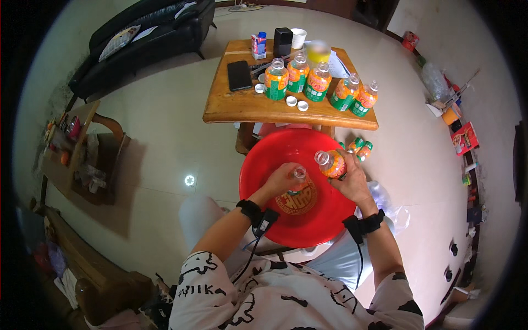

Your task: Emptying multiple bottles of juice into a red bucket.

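My left hand point(279, 181) is closed around a bottle point(300, 175) low inside a red plastic basin point(257, 159); its uncapped clear neck shows, while much of its body is hidden by my fingers. My right hand point(355, 184) grips an orange-labelled plastic bottle point(331, 164) over the basin's right side. That bottle is tilted, its open mouth pointing up and left. The two bottles are apart. A gold round print point(297, 204) marks the basin floor. Past the basin, several uncapped bottles with orange and green labels point(276, 82) stand on a wooden table point(242, 113).
White caps point(291, 101), a black phone point(240, 76), a drink carton point(258, 46), a black box point(283, 40) and a white cup point(298, 37) share the table. More bottles point(364, 149) lie on the floor right of the basin, near a clear plastic bag point(382, 197).
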A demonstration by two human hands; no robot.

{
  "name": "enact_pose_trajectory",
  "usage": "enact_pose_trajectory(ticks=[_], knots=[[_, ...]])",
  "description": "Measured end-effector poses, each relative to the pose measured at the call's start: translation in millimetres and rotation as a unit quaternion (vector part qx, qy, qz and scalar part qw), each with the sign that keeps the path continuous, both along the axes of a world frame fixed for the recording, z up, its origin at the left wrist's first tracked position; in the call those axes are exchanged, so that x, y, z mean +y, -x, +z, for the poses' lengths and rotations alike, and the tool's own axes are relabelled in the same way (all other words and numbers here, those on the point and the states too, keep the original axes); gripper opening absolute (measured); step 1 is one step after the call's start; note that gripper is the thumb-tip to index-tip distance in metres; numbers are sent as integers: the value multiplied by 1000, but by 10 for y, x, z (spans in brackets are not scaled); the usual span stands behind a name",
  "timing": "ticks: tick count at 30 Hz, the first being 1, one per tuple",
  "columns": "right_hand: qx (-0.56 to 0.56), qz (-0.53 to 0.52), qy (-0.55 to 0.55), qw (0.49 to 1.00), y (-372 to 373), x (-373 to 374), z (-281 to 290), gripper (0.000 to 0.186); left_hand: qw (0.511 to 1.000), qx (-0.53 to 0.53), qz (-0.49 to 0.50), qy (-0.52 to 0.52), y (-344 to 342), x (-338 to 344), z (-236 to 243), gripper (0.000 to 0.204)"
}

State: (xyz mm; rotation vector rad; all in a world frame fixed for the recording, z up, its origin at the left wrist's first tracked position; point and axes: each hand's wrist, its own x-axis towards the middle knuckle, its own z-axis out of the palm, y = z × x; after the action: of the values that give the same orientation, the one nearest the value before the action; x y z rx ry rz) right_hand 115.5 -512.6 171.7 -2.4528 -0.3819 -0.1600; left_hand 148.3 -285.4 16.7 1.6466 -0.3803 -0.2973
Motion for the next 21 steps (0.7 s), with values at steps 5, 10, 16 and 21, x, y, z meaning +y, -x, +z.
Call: enact_pose_trajectory(ticks=[5,10,16,21], knots=[[-78,-3,72,994,-63,19,-116,76,999,-29,13,8,93,-65,447,32],[-100,-14,129,987,-84,96,-34,75,998,-53,44,-11,48,-110,362,28],[-133,-10,154,979,-95,86,10,74,997,-29,71,-19,52,-152,402,32],[-139,-10,178,974,-65,71,29,73,997,-41,67,-23,64,-160,403,34]])
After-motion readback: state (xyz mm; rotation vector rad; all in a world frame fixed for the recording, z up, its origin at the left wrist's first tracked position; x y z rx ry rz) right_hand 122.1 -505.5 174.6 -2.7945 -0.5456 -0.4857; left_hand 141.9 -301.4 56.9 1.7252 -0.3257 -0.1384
